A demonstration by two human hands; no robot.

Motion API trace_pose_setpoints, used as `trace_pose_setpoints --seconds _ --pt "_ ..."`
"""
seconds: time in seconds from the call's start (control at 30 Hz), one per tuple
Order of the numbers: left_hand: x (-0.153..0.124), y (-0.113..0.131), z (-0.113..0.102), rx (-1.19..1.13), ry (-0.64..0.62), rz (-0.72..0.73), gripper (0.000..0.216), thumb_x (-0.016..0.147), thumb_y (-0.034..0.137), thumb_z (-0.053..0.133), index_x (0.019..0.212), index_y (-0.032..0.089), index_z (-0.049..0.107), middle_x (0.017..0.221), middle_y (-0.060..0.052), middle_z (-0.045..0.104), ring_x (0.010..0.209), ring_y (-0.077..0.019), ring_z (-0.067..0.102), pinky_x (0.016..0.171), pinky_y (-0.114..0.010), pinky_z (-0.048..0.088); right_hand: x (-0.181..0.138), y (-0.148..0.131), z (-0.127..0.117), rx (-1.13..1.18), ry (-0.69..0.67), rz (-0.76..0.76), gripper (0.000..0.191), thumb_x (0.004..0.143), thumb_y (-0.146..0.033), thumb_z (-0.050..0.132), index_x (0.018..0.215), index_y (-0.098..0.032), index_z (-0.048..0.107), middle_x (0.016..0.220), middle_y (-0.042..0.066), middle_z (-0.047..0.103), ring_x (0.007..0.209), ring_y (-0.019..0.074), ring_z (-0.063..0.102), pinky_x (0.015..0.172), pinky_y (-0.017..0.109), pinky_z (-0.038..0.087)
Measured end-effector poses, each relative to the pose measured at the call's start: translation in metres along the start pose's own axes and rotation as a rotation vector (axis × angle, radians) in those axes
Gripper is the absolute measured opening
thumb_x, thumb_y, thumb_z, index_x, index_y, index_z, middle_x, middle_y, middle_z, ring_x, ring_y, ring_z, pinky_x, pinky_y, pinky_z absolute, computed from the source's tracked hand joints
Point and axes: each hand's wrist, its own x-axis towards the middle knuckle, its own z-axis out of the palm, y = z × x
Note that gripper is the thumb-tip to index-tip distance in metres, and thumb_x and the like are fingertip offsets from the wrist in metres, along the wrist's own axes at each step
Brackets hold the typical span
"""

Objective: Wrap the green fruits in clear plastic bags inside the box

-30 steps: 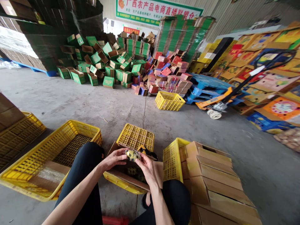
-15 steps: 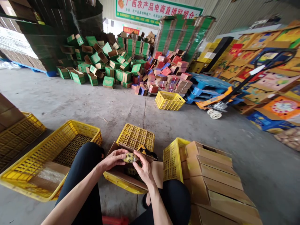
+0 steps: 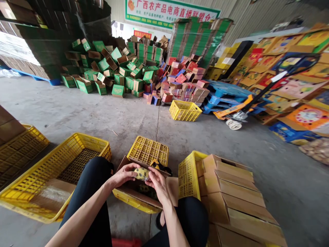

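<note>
Between my two hands is a yellow, dark-spotted oblong item [image 3: 141, 174] in what looks like clear wrap; its exact kind I cannot make out. The fingers of my left hand [image 3: 125, 176] are closed on its left end. My right hand [image 3: 157, 182] pinches the right end. Both hands are over an open cardboard box [image 3: 131, 183] set in a yellow crate [image 3: 137, 202] between my knees. Similar dark-spotted items lie in the shadow inside the box, partly hidden by my hands.
An upturned yellow crate [image 3: 149, 151] is just beyond the box, with a black and yellow tape dispenser [image 3: 160, 165] beside it. A large yellow crate [image 3: 77, 137] stands left, and stacked cardboard boxes [image 3: 239, 192] right. A pallet jack [image 3: 241, 115] is farther back.
The spotted item has turned slightly in my fingers and now shows more of its yellow side. My right fingers have shifted on its right end. The view has moved very slightly.
</note>
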Motion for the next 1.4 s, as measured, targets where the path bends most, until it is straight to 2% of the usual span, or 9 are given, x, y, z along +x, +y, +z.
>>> trace_pose_setpoints --seconds 0.2,0.3,0.4,0.6,0.77,0.93,1.1,1.3,1.4 --pt "0.0014 -0.0009 0.0031 -0.052 0.048 0.080 0.079 0.069 0.028 0.104 0.141 0.029 0.070 0.140 -0.010 0.070 0.115 -0.0246 0.072 0.097 -0.035 0.056 0.0004 -0.0040 -0.0014 0.087 -0.015 0.007 0.057 0.072 -0.060 0.096 0.113 -0.024 0.081 0.120 0.009 0.082 0.113 0.0317 0.077 0.099 0.048 0.064" --pt "0.0035 -0.0018 0.0030 -0.049 0.064 0.052 0.073 0.072 0.038 0.103 0.137 0.026 0.072 0.137 -0.011 0.072 0.117 -0.0253 0.072 0.099 -0.035 0.057 0.0017 -0.0029 -0.0028 0.100 -0.032 -0.016 0.057 0.073 -0.058 0.096 0.116 -0.026 0.079 0.119 0.009 0.082 0.114 0.0326 0.077 0.102 0.050 0.062" --pt "0.0041 -0.0022 0.0020 0.013 0.017 -0.002 0.060 0.075 0.045 0.100 0.125 0.021 0.077 0.136 -0.012 0.073 0.115 -0.0256 0.074 0.094 -0.032 0.058 0.0024 -0.0006 -0.0026 0.067 -0.056 -0.046 0.054 0.073 -0.055 0.096 0.118 -0.029 0.079 0.121 0.007 0.082 0.118 0.0342 0.076 0.107 0.051 0.059" --pt "0.0047 -0.0031 -0.0023 0.038 -0.001 0.021 0.057 0.073 0.039 0.102 0.122 0.020 0.079 0.126 -0.013 0.080 0.111 -0.0271 0.077 0.096 -0.035 0.058 0.0024 -0.0024 -0.0004 0.034 -0.096 -0.097 0.066 0.075 -0.047 0.096 0.136 -0.033 0.073 0.136 0.007 0.077 0.136 0.0331 0.068 0.119 0.051 0.051" --pt "0.0050 -0.0029 -0.0033 0.025 -0.033 0.059 0.055 0.071 0.034 0.102 0.119 0.020 0.080 0.118 -0.010 0.081 0.104 -0.0268 0.077 0.098 -0.038 0.056 -0.0001 -0.0034 0.0038 0.043 -0.145 -0.027 0.071 0.074 -0.054 0.098 0.137 -0.033 0.073 0.142 0.008 0.074 0.134 0.0338 0.070 0.112 0.052 0.057" --pt "0.0046 -0.0037 -0.0001 0.020 -0.079 0.084 0.056 0.072 0.031 0.102 0.122 0.021 0.078 0.116 -0.008 0.080 0.104 -0.0240 0.074 0.098 -0.036 0.054 -0.0019 -0.0021 0.0064 0.031 -0.138 -0.002 0.064 0.073 -0.057 0.098 0.126 -0.027 0.079 0.124 0.010 0.081 0.114 0.0336 0.078 0.103 0.053 0.063" --pt "0.0038 -0.0049 0.0020 0.007 -0.056 0.089 0.077 0.070 0.030 0.104 0.140 0.027 0.071 0.129 -0.009 0.075 0.118 -0.0256 0.071 0.103 -0.037 0.053 -0.0014 -0.0060 0.0043 0.020 -0.105 -0.053 0.060 0.072 -0.052 0.098 0.124 -0.028 0.079 0.133 0.008 0.079 0.121 0.0352 0.076 0.110 0.053 0.058" --pt "0.0013 -0.0020 0.0015 0.018 -0.054 0.021 0.076 0.073 0.030 0.102 0.143 0.030 0.070 0.139 -0.012 0.071 0.124 -0.0288 0.070 0.104 -0.040 0.055 -0.0001 -0.0055 0.0028 -0.029 -0.058 -0.113 0.055 0.071 -0.043 0.096 0.121 -0.030 0.078 0.134 0.006 0.077 0.129 0.0356 0.071 0.113 0.051 0.054" --pt "0.0001 -0.0010 0.0001 -0.019 -0.053 -0.003 0.091 0.073 0.031 0.102 0.154 0.032 0.061 0.143 -0.013 0.069 0.128 -0.0305 0.070 0.108 -0.043 0.054 0.0036 0.0006 0.0013 -0.071 -0.031 -0.152 0.054 0.071 -0.038 0.093 0.122 -0.031 0.076 0.133 0.006 0.077 0.131 0.0356 0.068 0.113 0.050 0.054"
